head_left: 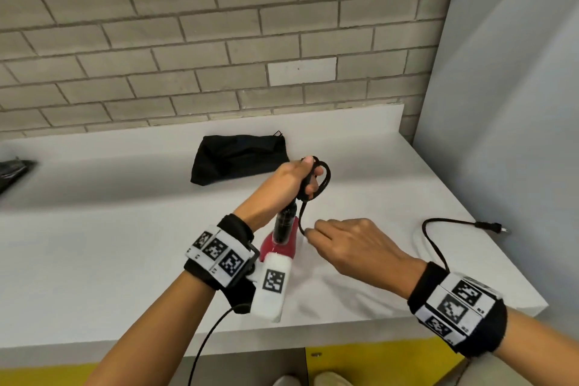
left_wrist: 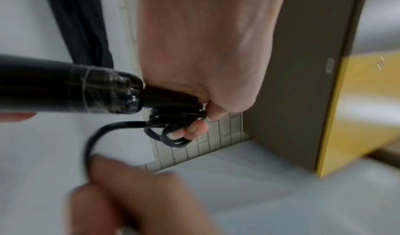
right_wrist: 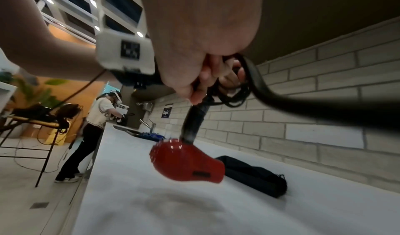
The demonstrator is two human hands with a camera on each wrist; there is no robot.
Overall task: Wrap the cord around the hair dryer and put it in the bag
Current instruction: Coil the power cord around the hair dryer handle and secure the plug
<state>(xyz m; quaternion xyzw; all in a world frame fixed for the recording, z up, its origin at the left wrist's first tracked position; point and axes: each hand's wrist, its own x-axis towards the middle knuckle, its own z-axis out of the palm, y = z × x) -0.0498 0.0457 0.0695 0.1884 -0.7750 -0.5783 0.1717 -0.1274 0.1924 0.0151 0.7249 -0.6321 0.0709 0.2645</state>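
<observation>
Head view is showing the left hand point(head_left: 289, 180) gripping the looped black cord point(head_left: 322, 180) at the handle end of the red plastic hair dryer point(head_left: 279, 246), which is hanging nose-down over the white countertop point(head_left: 125, 260). The right hand point(head_left: 347, 244) is pinching the cord's slack beside the handle. The black fabric bag point(head_left: 238, 158) is lying behind, near the brick wall point(head_left: 188, 41).

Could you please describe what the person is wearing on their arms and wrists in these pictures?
Both forearms are bare, with no sleeves. Each wrist carries a black fabric band wrapped with white panels printed with square black-and-white coded markers. A white box-shaped camera housing with one such marker hangs under the left wrist, and a thin black cable trails down from it.
</observation>
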